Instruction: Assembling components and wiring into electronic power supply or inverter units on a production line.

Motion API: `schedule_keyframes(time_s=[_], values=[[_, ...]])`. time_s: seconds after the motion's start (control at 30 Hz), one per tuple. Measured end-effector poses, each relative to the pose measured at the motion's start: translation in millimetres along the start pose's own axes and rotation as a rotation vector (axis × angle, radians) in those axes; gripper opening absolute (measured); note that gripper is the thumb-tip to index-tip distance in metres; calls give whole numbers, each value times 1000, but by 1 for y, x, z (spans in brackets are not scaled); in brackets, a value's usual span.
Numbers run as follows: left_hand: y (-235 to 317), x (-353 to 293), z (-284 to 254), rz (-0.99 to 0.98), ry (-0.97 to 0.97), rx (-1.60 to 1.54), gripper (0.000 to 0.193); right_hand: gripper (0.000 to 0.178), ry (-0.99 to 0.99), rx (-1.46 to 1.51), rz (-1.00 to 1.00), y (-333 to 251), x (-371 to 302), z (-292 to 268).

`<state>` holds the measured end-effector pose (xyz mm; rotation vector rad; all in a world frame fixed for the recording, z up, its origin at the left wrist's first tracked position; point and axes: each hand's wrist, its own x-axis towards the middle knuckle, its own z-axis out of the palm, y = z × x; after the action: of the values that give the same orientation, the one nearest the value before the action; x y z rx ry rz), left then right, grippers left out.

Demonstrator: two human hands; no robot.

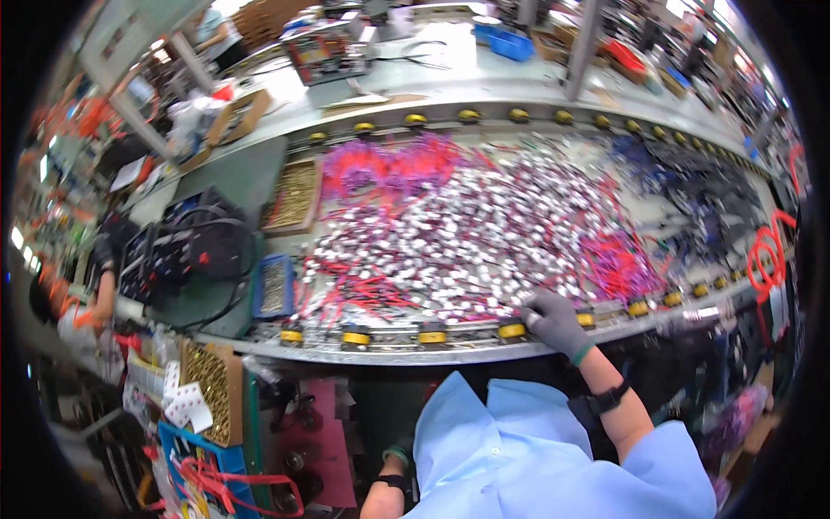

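My right hand (pixel 556 323), in a grey glove, reaches over the near rail of the work table to the front edge of a large pile of short wire leads with white connectors (pixel 458 225). Its fingers look curled beside the nearest connectors; what they hold, if anything, is too blurred to make out. Down by my side, below the table edge, is my left hand (pixel 396 453). Only its glove cuff and the wrist with a black band show, and its fingers are hidden. Bundles of pink and purple wires (pixel 389 164) lie at the pile's far left, with more (pixel 618 264) at its right.
Yellow-and-black rollers (pixel 432 333) line both long rails. Left of the pile stand a tray of brass-coloured parts (pixel 294 195), a blue bin (pixel 274 285) and a black device with cables (pixel 186 251). Dark cables (pixel 700 190) lie at the right. A co-worker (pixel 86 324) is at far left.
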<state>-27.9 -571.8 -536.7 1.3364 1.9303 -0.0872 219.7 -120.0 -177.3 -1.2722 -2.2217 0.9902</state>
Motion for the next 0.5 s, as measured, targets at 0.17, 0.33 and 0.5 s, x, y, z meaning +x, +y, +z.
schedule_keyframes(time_s=[0.17, 0.33, 0.5], values=[[-3, -56, 33, -22, -261, 74, 31, 12, 31, 110, -87, 8, -1, -2], [-4, -7, -63, 226, -91, 330, 32, 11, 72, 199, -149, 11, -2, -8], [113, -46, -288, 100, 603, -27, 18, 12, -27, 459, -142, 23, -10, -28]])
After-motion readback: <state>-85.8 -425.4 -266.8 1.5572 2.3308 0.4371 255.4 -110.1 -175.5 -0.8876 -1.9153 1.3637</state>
